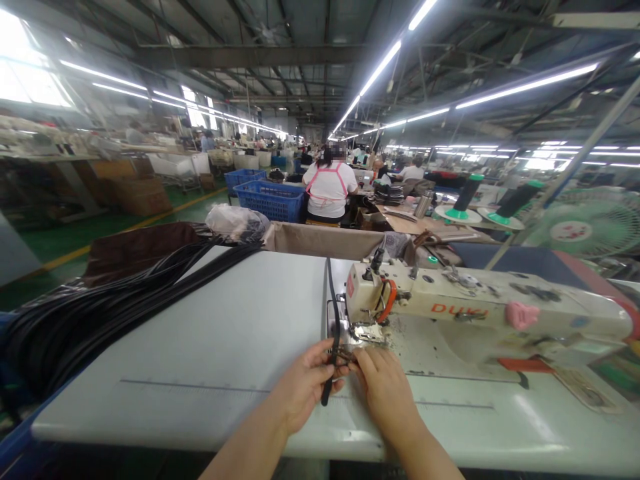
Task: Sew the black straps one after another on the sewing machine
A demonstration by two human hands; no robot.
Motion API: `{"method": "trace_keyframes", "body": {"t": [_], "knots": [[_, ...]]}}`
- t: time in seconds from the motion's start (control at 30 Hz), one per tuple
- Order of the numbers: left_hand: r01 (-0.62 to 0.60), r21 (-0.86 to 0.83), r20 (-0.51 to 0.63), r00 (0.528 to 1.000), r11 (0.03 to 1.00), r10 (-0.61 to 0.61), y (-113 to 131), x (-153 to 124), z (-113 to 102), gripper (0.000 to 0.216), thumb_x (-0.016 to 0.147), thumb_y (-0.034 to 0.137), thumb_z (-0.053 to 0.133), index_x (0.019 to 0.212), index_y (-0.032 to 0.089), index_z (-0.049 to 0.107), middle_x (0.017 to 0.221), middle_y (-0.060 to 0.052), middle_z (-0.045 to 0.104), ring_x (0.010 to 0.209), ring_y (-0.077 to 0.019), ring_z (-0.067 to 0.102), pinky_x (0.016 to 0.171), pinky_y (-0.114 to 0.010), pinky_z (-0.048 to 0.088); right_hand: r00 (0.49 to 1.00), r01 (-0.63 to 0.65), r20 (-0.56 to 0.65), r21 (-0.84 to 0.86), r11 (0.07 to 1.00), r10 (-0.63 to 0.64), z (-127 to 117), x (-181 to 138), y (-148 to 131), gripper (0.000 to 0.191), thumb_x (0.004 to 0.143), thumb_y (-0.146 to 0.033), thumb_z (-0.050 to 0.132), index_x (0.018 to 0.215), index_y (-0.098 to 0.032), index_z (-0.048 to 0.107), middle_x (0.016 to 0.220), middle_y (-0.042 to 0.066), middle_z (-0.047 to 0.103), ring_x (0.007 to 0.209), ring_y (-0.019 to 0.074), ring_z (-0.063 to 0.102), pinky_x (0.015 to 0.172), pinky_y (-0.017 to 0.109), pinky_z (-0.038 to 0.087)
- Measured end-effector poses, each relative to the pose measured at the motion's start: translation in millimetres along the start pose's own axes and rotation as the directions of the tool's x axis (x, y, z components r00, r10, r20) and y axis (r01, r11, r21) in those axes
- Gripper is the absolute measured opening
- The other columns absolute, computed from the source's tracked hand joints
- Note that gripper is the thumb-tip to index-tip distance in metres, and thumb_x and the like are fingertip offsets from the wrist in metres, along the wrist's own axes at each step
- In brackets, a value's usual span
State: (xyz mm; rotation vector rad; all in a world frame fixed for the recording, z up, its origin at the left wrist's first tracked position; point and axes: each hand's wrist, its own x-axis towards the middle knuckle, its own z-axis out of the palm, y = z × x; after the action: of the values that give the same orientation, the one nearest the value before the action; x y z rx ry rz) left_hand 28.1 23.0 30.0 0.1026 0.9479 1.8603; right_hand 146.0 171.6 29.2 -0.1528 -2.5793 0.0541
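Note:
A narrow black strap point(331, 313) lies along the white table, running away from me past the needle end of a cream sewing machine point(470, 300). My left hand point(304, 387) pinches the strap's near part between thumb and fingers, just in front of the presser foot point(367, 333). My right hand point(383, 390) rests beside it, fingers curled onto the same strap at the needle plate. Both hands touch each other at the fingertips.
A thick bundle of black straps point(100, 307) lies across the table's point(210, 347) left side and hangs off its edge. A person in a white top sits ahead by blue crates point(270, 199). Thread cones point(465, 197) and a green fan point(590, 230) stand to the right.

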Motion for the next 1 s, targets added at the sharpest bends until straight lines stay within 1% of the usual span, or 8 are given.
{"method": "trace_keyframes", "body": {"t": [0.1,0.2,0.37,0.5,0.6,0.83,0.9,1.0], "knots": [[-0.008,-0.030,-0.015,1.000,1.000,0.008,0,-2,2,0.055,0.063,0.009,0.088,0.115,0.017,0.074,0.101,-0.011,0.071,0.085,-0.0188,0.068,0.076,-0.029,0.055,0.999,0.030,-0.044,-0.050,0.998,-0.032,-1,-1,-1,0.026,0.109,-0.026,0.041,0.100,-0.020,0.065,0.083,0.006,0.067,0.079,0.0235,0.057,0.076,0.037,0.038],[-0.004,-0.046,-0.039,0.999,0.999,0.003,1,-4,2,0.050,0.067,0.007,0.084,0.114,0.015,0.074,0.096,-0.009,0.069,0.077,-0.0143,0.066,0.068,-0.023,0.053,0.996,-0.030,-0.089,0.030,0.999,0.033,0,-4,-1,0.023,0.109,-0.029,0.043,0.103,-0.020,0.063,0.087,0.006,0.069,0.079,0.0229,0.059,0.076,0.036,0.040],[0.064,-0.101,-0.081,0.994,0.993,-0.072,2,-9,-1,0.028,0.077,0.011,0.076,0.105,0.010,0.072,0.078,-0.002,0.057,0.050,-0.0018,0.041,0.042,-0.012,0.020,0.962,-0.271,0.053,0.320,0.908,0.269,-2,-10,-11,0.019,0.108,-0.035,0.047,0.103,-0.022,0.060,0.089,0.004,0.070,0.082,0.0220,0.064,0.074,0.033,0.045],[0.110,-0.057,-0.013,0.994,0.992,-0.111,3,-14,-1,0.026,0.073,0.014,0.077,0.097,0.012,0.067,0.075,0.003,0.051,0.045,0.0003,0.030,0.041,-0.014,0.009,0.926,-0.377,0.172,0.429,0.821,0.335,-9,-10,-24,0.026,0.106,-0.042,0.048,0.092,-0.024,0.060,0.078,0.001,0.068,0.075,0.0201,0.064,0.068,0.031,0.045],[0.136,-0.003,0.046,0.990,0.991,-0.135,2,-18,1,0.030,0.067,0.014,0.077,0.093,0.014,0.064,0.072,0.005,0.048,0.044,0.0008,0.026,0.042,-0.016,0.005,0.927,-0.376,0.161,0.409,0.832,0.340,-13,-9,-31,0.030,0.106,-0.044,0.047,0.088,-0.024,0.060,0.077,0.002,0.067,0.074,0.0204,0.063,0.066,0.031,0.044],[0.138,0.033,0.113,0.984,0.990,-0.141,5,-24,2,0.052,0.063,0.017,0.074,0.113,0.015,0.062,0.069,0.007,0.044,0.045,-0.0005,0.026,0.045,-0.019,0.004,0.939,-0.342,0.102,0.392,0.854,0.329,-18,-14,-38,0.027,0.103,-0.043,0.050,0.094,-0.023,0.066,0.082,0.004,0.070,0.078,0.0232,0.064,0.069,0.034,0.045],[0.139,0.032,0.119,0.983,0.990,-0.142,6,-26,3,0.053,0.063,0.017,0.076,0.114,0.015,0.062,0.069,0.007,0.044,0.045,-0.0004,0.025,0.045,-0.019,0.003,0.916,-0.392,0.114,0.449,0.803,0.384,-19,-15,-41,0.026,0.100,-0.044,0.055,0.099,-0.022,0.069,0.083,0.004,0.071,0.077,0.0229,0.064,0.068,0.033,0.047],[0.135,0.052,0.129,0.982,0.990,-0.140,5,-28,6,0.050,0.066,0.025,0.082,0.111,0.015,0.061,0.070,0.007,0.045,0.047,-0.0005,0.026,0.046,-0.020,0.003,0.857,-0.492,0.197,0.590,0.640,0.477,-20,-13,-45,0.030,0.095,-0.045,0.062,0.111,-0.021,0.071,0.087,0.004,0.074,0.075,0.0211,0.066,0.069,0.031,0.051]]}}
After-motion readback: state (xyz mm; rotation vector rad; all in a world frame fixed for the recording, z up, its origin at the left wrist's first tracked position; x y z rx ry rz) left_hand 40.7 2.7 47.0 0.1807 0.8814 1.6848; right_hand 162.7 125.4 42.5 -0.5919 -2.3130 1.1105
